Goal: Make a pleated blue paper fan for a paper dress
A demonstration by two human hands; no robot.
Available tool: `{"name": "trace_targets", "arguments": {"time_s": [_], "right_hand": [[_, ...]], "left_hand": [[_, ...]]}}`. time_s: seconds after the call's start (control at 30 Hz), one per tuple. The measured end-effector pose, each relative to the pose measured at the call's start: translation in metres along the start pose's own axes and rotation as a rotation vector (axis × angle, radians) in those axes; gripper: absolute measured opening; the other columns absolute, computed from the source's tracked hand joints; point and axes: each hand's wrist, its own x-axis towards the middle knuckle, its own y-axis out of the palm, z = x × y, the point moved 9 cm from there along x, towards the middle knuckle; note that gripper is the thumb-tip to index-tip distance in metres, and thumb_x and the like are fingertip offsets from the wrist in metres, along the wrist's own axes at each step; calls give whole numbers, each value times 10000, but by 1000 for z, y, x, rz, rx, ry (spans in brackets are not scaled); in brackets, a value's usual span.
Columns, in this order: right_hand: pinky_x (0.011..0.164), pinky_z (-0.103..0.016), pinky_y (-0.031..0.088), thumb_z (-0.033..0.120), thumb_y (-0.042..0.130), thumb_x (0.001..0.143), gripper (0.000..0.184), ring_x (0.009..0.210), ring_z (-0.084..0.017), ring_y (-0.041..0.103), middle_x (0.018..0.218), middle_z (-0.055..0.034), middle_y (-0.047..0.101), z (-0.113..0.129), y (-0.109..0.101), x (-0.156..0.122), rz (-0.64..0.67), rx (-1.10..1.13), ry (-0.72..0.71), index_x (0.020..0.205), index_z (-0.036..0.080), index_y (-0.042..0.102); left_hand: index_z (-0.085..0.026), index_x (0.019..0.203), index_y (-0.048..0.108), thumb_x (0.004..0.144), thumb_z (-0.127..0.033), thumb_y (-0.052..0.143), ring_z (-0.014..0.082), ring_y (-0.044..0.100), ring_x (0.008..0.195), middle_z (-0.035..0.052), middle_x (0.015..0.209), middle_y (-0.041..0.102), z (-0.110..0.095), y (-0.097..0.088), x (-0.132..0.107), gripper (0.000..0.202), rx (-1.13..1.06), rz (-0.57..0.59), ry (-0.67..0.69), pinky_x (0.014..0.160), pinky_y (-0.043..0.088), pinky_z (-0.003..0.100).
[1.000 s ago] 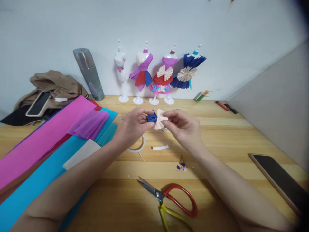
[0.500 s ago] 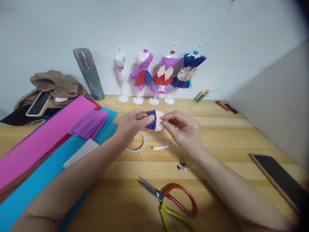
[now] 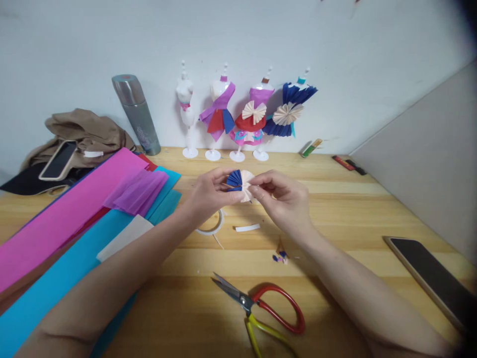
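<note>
Between my hands is a pleated paper rosette, dark blue on its left half and cream on its right. My left hand grips it from the left, thumb along the lower edge. With thumb and index finger, my right hand pinches the cream side. Below them on the table lie a roll of white tape, partly behind my left wrist, and a short white strip. Scissors with one red and one yellow handle lie spread nearer to me.
Several small white dress forms, most wearing paper clothes, stand along the wall. Left are coloured paper sheets, a metal flask, a brown cloth and a phone. Another phone lies right; paper scraps lie mid-table.
My left thumb has slid from the blue half's middle down and right to the rosette's lower edge, uncovering more blue pleats. My right hand keeps its pinch, nearly still.
</note>
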Motion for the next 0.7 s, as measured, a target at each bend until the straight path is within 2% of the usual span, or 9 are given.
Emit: {"name": "trace_targets", "arguments": {"time_s": [0.1,0.2,0.3,0.43,0.53,0.63,0.7], "right_hand": [[608,-306,498,193,672,823,48,623,-149,618,731,1,681,0,1,0,2,8,0,803,234,685],[607,-308,500,203,671,823,42,620,-154,621,730,3,687,-1,1,-1,5,10,13,809,241,681],[608,-307,496,201,661,822,45,624,-155,617,724,0,680,-1,1,-1,6,-4,14,809,240,678],[602,-296,494,190,645,828,60,631,-148,615,731,-7,675,5,4,-2,33,-13,-11,796,231,675],[608,-297,500,188,647,835,67,644,-149,623,749,-9,682,7,7,-2,62,-16,-22,801,233,683],[614,-304,505,190,655,833,63,643,-153,625,749,-8,680,5,7,-1,56,-13,-16,801,235,688],[614,-306,506,194,657,830,57,643,-155,626,744,-9,677,2,6,-1,44,-8,-6,801,233,688]], "left_hand": [[-138,867,732,534,-142,807,161,707,745,27,799,764,-3,-1,1,342,16,-17,43,730,564,276],[-135,811,735,590,-186,794,147,689,663,24,729,750,-5,-5,0,234,49,-38,20,620,547,242],[-130,846,745,622,-236,810,147,688,663,37,746,751,-6,-5,-3,257,42,-36,-32,599,546,236],[-127,879,752,566,-282,878,165,689,677,39,749,740,6,1,-5,371,-15,-1,-148,599,574,269],[-113,832,753,612,-267,853,144,664,625,41,708,724,16,1,-5,287,-38,-1,-202,562,565,258],[-107,823,753,666,-239,808,131,662,616,49,718,729,19,1,-4,212,-38,20,-198,551,553,238],[-116,864,751,649,-207,807,131,671,638,39,744,736,15,0,-3,240,-27,20,-157,567,558,233]]}}
